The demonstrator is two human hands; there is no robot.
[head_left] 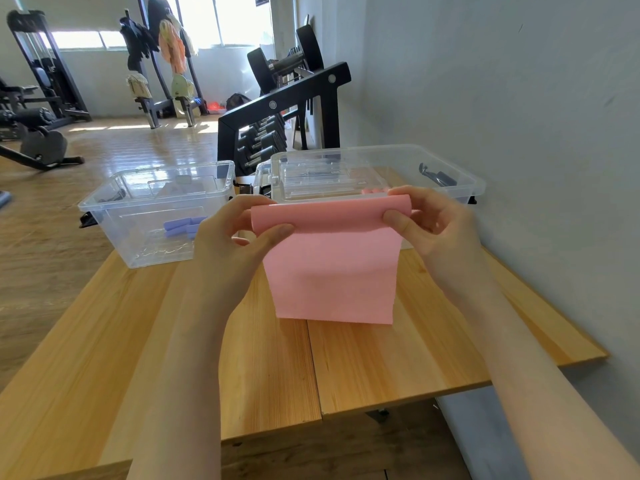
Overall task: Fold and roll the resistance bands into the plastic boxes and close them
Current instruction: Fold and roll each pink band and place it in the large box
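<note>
Tabletop [363, 368] nearest, light wood, below both hands. Left hand [235, 237] and right hand [436, 223] each pinch one end of the pink resistance band [332, 268]; top edge rolled between them, the rest hanging loose above the tabletop. Open clear box [156, 209] beyond the left hand holds purple rolled bands [181, 227]. Second clear box [377, 171] directly behind the hands.

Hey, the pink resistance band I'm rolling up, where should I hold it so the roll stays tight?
Keep pinching the pink band at the two ends of its rolled top edge, left hand from the left, right hand from the right. The roll lies level between the hands and the loose tail hangs below, so end grips probably let thumbs keep turning it.
</note>
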